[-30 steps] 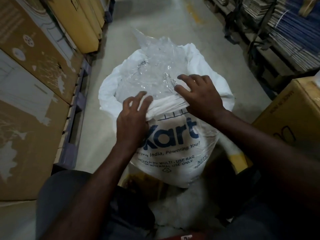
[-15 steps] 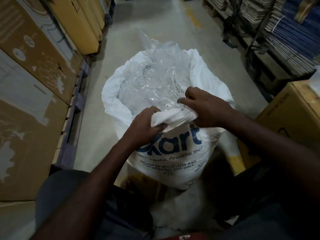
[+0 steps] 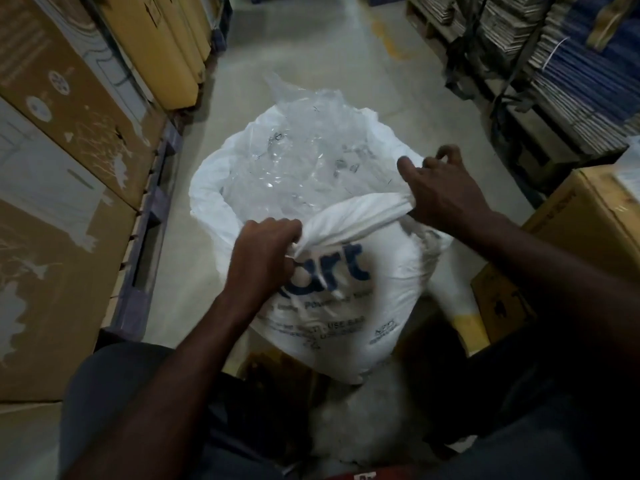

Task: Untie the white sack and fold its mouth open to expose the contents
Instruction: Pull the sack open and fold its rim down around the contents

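Observation:
The white sack (image 3: 349, 306) with blue lettering stands on the floor between my knees, its mouth open. Crumpled clear plastic (image 3: 304, 161) fills the opening and rises above the rim. The near edge of the mouth is rolled outward into a thick white band (image 3: 356, 216). My left hand (image 3: 265, 252) is clenched on the left end of that band. My right hand (image 3: 443, 188) grips the rim at the right side, fingers curled over the edge.
Large cardboard boxes (image 3: 69, 140) on a pallet line the left. Yellow cartons (image 3: 166, 43) stand further back. Stacked flat stock fills the racks (image 3: 554, 71) on the right. A brown carton (image 3: 595, 223) sits close at the right. A concrete aisle (image 3: 311, 39) runs ahead.
My hands went from lying flat on the near rim to gripping it. They have spread apart, the right hand moving right along the rim, and the rolled band has stretched wider.

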